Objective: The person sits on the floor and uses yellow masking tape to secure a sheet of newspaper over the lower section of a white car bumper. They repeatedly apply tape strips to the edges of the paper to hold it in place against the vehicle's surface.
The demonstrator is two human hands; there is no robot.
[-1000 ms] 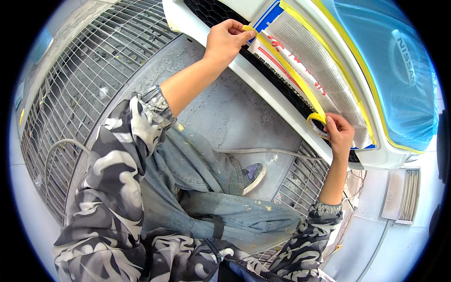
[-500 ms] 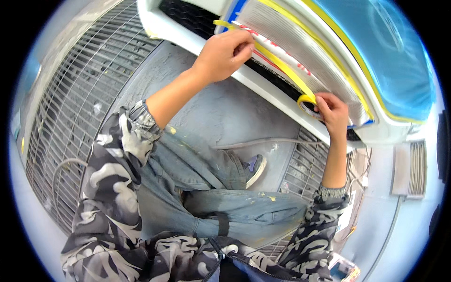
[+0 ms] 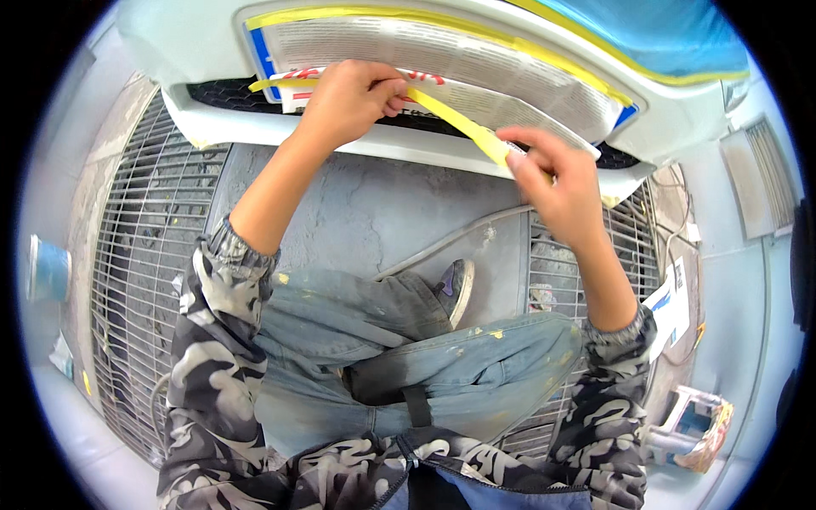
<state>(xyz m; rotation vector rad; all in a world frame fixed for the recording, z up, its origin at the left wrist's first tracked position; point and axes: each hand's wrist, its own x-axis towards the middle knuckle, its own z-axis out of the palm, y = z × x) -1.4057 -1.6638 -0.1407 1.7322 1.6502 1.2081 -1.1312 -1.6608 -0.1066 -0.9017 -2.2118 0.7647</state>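
Note:
A strip of yellow masking tape (image 3: 455,119) is drawn taut between my hands along the lower edge of a printed newspaper sheet (image 3: 357,41). My left hand (image 3: 350,104) is closed, its fingers pinching the strip against the paper; the tape's free end pokes out to its left. My right hand (image 3: 554,183) is closed lower and to the right, gripping the tape roll, which is mostly hidden behind the fingers. The newspaper covers an opening in a white vehicle bumper (image 3: 191,42), with yellow tape along its top edge and blue tape at its sides.
Blue plastic film (image 3: 654,30) covers a part at upper right. Metal floor gratings (image 3: 144,229) flank my crossed legs, and a hose (image 3: 467,228) crosses the grey floor. At right are a white sheet (image 3: 671,310) and a small container (image 3: 693,429). A blue-and-white bucket (image 3: 49,268) stands far left.
My view has turned, so the bumper lies more level. The left hand now pinches farther along the strip from its free end. My right hand has come closer to the left, covering the roll.

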